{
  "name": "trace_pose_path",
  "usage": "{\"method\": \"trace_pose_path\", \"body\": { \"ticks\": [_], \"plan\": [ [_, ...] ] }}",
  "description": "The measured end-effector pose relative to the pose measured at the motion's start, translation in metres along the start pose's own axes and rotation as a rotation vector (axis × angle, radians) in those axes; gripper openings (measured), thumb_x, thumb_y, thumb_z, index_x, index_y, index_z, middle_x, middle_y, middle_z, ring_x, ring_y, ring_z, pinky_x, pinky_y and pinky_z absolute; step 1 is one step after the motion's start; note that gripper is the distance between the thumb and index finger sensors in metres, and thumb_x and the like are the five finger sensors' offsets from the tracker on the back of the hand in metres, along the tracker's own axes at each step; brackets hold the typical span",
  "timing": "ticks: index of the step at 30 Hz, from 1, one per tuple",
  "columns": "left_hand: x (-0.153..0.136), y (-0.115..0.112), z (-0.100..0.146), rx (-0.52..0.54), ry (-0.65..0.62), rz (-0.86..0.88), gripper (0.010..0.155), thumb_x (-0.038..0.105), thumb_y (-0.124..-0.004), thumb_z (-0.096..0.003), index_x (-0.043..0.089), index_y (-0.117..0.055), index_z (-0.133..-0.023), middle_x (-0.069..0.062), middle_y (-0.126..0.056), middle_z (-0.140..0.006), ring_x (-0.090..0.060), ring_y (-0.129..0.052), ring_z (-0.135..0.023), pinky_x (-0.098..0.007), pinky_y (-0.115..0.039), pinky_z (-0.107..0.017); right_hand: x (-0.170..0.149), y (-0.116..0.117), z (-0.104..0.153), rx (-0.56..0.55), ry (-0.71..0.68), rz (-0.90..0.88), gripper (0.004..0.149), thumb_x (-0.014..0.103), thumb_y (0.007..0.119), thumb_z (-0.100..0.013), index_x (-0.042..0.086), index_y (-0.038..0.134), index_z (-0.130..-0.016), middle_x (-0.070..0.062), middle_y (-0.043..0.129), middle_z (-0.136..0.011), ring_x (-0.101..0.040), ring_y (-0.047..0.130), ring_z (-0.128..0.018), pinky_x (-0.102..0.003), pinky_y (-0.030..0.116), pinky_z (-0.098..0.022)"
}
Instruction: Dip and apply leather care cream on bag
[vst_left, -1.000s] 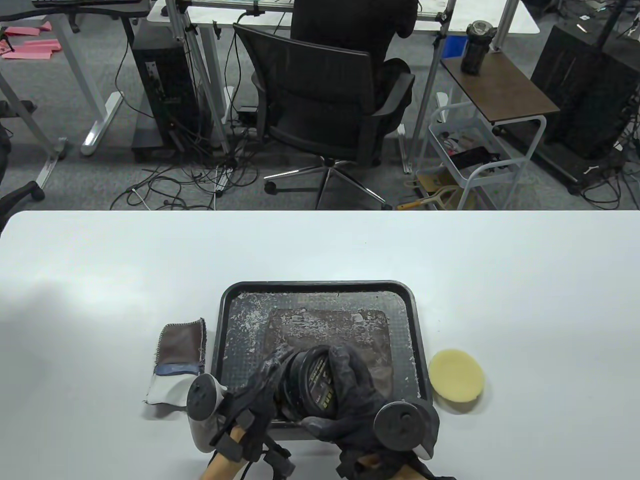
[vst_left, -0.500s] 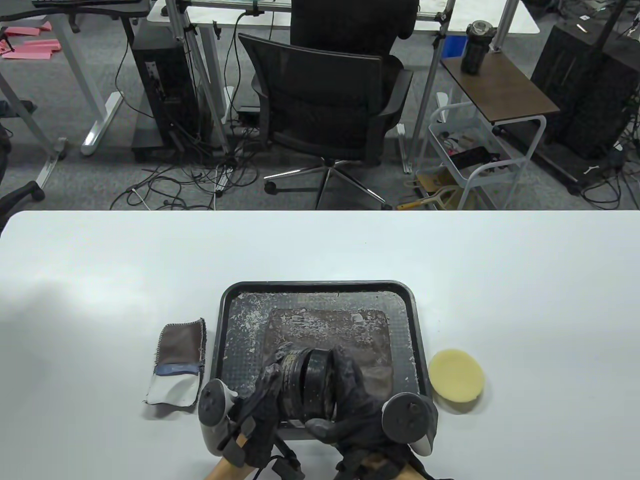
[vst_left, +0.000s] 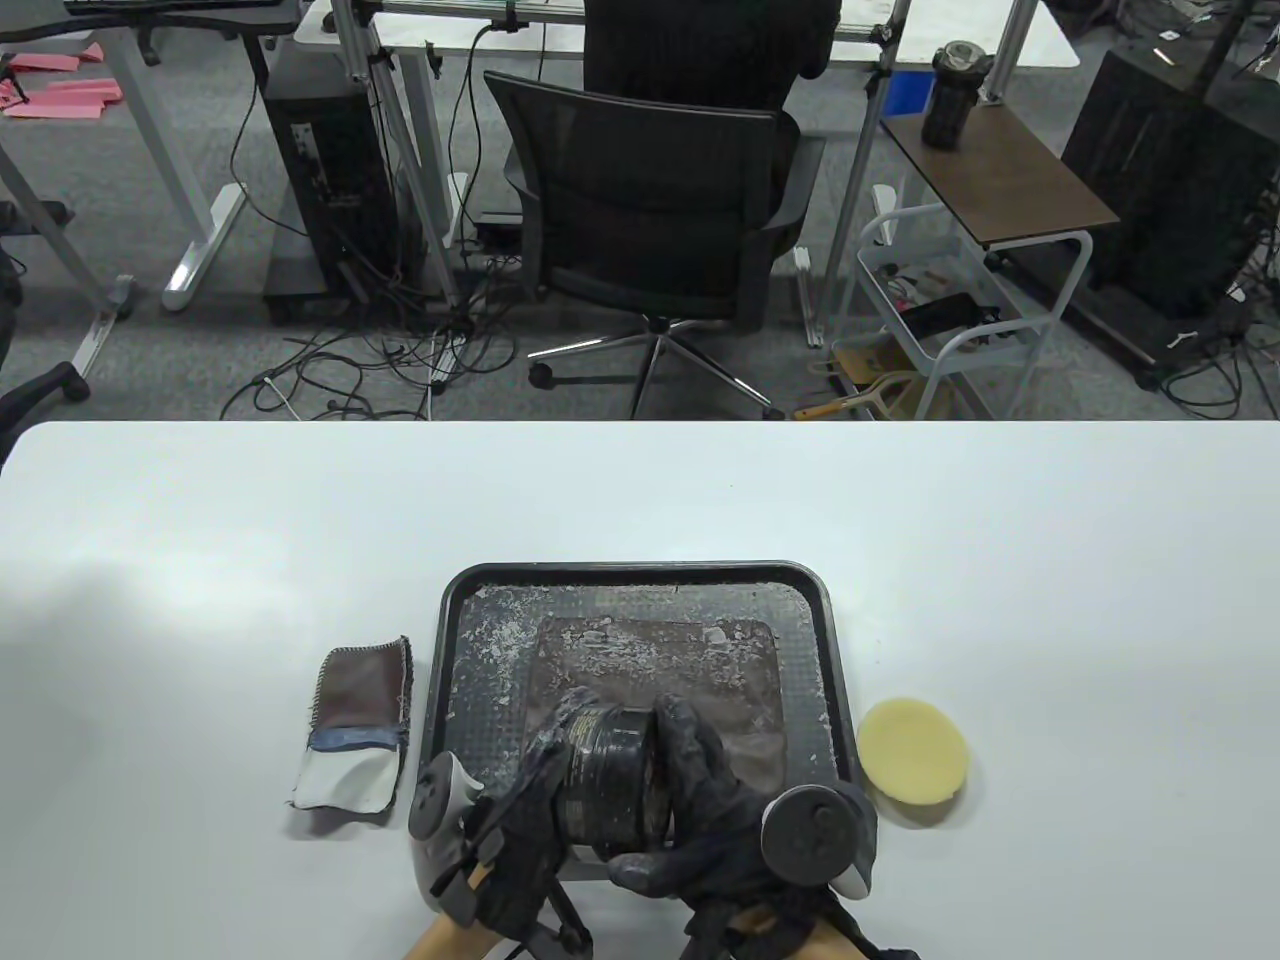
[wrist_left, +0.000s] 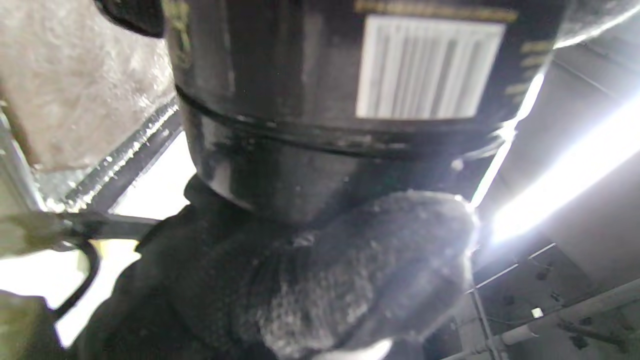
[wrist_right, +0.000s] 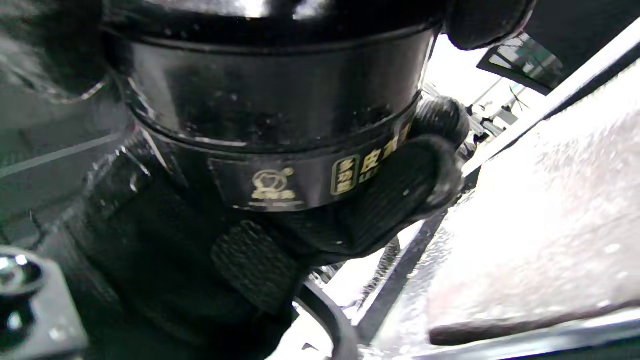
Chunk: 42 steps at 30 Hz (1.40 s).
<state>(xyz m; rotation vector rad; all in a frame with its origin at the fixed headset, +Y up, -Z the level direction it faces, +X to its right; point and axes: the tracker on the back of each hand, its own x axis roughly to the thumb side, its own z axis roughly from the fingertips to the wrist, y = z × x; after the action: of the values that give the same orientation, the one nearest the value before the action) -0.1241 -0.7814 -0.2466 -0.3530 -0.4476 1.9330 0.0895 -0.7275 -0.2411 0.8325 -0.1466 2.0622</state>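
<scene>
Both gloved hands hold a black round cream jar on its side above the near edge of the black tray. My left hand grips the jar's body, which carries a white label in the left wrist view. My right hand grips the lid end; the gold-printed jar also shows in the right wrist view. A brown leather bag, flecked with white cream, lies flat in the tray behind the jar. A round yellow sponge lies on the table right of the tray.
A folded brown, blue and white cloth lies left of the tray. The white table stretches wide around the tray. Beyond its far edge stand an office chair and a small cart.
The jar has turned in my hands, its label rotating out of the table view. Both hands have shifted slightly, the left tracker moving right. A person's chair behind has swung a little.
</scene>
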Motion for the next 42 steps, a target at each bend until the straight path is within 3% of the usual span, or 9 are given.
{"method": "trace_pose_path", "body": {
  "ticks": [12,17,20,25,32,36,38,42],
  "plan": [
    [0.001,-0.001,0.003,0.013,0.035,-0.016,0.096,0.084,-0.06,-0.0577,0.018,-0.024,-0.118,-0.022,-0.025,-0.113,-0.062,-0.044,-0.097,-0.073,-0.063,-0.056,0.003,0.002,0.003,-0.026,-0.022,0.041,0.121,0.073,0.085,-0.027,0.016,0.018,-0.11,-0.032,0.031,-0.114,-0.066,0.062,-0.088,-0.062,0.071,-0.059],
    [0.002,0.0,0.004,0.016,0.023,-0.029,0.097,0.084,-0.06,-0.0577,0.018,-0.023,-0.118,-0.02,-0.024,-0.114,-0.062,-0.042,-0.097,-0.073,-0.063,-0.055,0.004,0.003,0.003,-0.039,0.032,0.079,0.12,0.08,0.078,-0.029,0.013,0.022,-0.111,-0.034,0.038,-0.112,-0.063,0.073,-0.081,-0.058,0.077,-0.054],
    [0.009,-0.001,0.002,0.022,-0.031,-0.136,0.096,0.084,-0.061,-0.0577,0.019,-0.023,-0.118,-0.02,-0.023,-0.114,-0.061,-0.041,-0.097,-0.074,-0.061,-0.056,-0.001,0.004,0.003,-0.063,0.144,-0.032,0.121,0.083,0.074,-0.029,0.009,0.025,-0.111,-0.036,0.045,-0.109,-0.062,0.081,-0.074,-0.055,0.082,-0.049],
    [0.019,-0.003,0.0,0.038,-0.123,-0.369,0.096,0.083,-0.064,-0.0568,0.02,-0.025,-0.118,-0.018,-0.024,-0.115,-0.061,-0.04,-0.098,-0.074,-0.06,-0.057,-0.016,0.011,0.006,0.029,0.383,-0.363,0.121,0.087,0.066,-0.032,0.004,0.023,-0.109,-0.038,0.047,-0.106,-0.059,0.087,-0.068,-0.05,0.086,-0.046],
    [0.029,-0.006,0.002,0.134,-0.151,-0.487,0.098,0.081,-0.077,-0.0524,0.016,-0.039,-0.116,-0.015,-0.04,-0.115,-0.061,-0.052,-0.097,-0.076,-0.065,-0.053,-0.033,0.019,0.011,0.124,0.571,-0.725,0.123,0.09,0.059,-0.032,-0.001,0.024,-0.107,-0.04,0.053,-0.101,-0.054,0.094,-0.058,-0.046,0.091,-0.037],
    [0.02,0.002,0.003,0.173,-0.105,-0.329,0.099,0.08,-0.076,-0.0531,0.015,-0.037,-0.116,-0.016,-0.04,-0.115,-0.062,-0.052,-0.096,-0.076,-0.065,-0.052,-0.034,0.018,0.011,0.181,0.566,-0.715,0.122,0.088,0.061,-0.033,-0.001,0.021,-0.107,-0.04,0.05,-0.102,-0.051,0.095,-0.06,-0.046,0.091,-0.037],
    [0.015,0.006,0.005,0.19,-0.07,-0.236,0.099,0.08,-0.075,-0.0536,0.014,-0.036,-0.116,-0.016,-0.039,-0.115,-0.062,-0.052,-0.096,-0.076,-0.065,-0.052,-0.029,0.014,0.008,0.193,0.516,-0.631,0.122,0.084,0.068,-0.033,0.002,0.017,-0.107,-0.039,0.038,-0.107,-0.061,0.082,-0.07,-0.054,0.083,-0.043],
    [0.011,0.009,0.005,0.181,-0.038,-0.185,0.099,0.08,-0.074,-0.0545,0.014,-0.034,-0.116,-0.017,-0.037,-0.115,-0.062,-0.051,-0.096,-0.076,-0.065,-0.053,-0.014,0.003,-0.001,0.069,0.184,-0.236,0.119,0.071,0.082,-0.032,0.008,0.015,-0.108,-0.032,0.018,-0.112,-0.068,0.051,-0.088,-0.067,0.067,-0.053]
  ]
}}
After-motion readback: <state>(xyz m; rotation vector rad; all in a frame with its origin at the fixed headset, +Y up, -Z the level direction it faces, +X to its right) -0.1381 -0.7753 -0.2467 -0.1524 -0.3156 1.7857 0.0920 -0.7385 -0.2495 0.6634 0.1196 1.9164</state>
